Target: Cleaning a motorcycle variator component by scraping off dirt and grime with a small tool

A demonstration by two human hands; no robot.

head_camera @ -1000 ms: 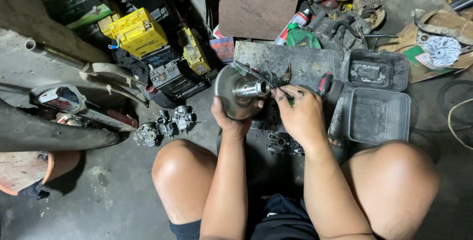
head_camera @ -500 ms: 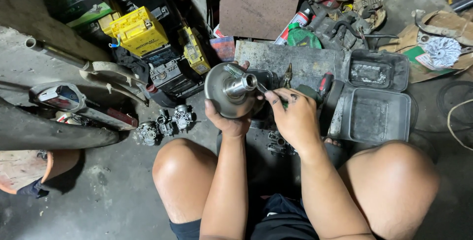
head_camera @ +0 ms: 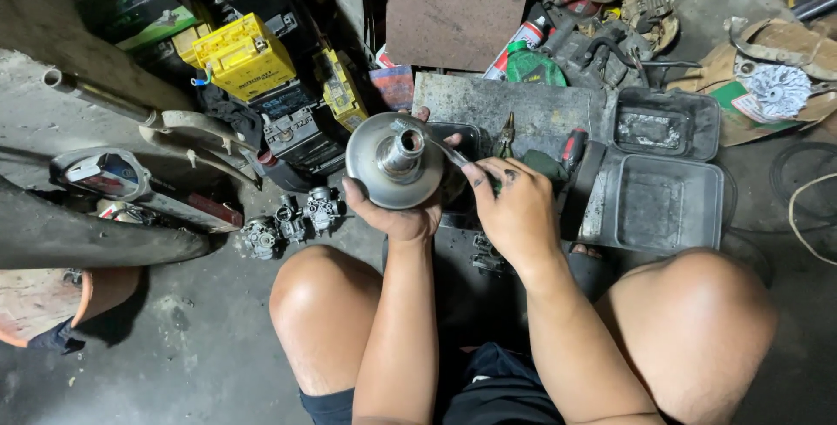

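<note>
Cupping a round metal pulley disc point(head_camera: 384, 163) from beneath, the left hand point(head_camera: 397, 211) has its fingers curled tight around the rim, the disc's central hub tilted up toward the camera above the knees. The right hand point(head_camera: 514, 207) pinches a thin metal tool point(head_camera: 453, 155) whose tip reaches the hub. Just beyond lie pliers point(head_camera: 506, 136) on a grey metal slab point(head_camera: 523, 107), an open grey plastic case point(head_camera: 667, 185) to the right, small carburetors point(head_camera: 292, 218) and a yellow battery point(head_camera: 242, 57) to the left
</note>
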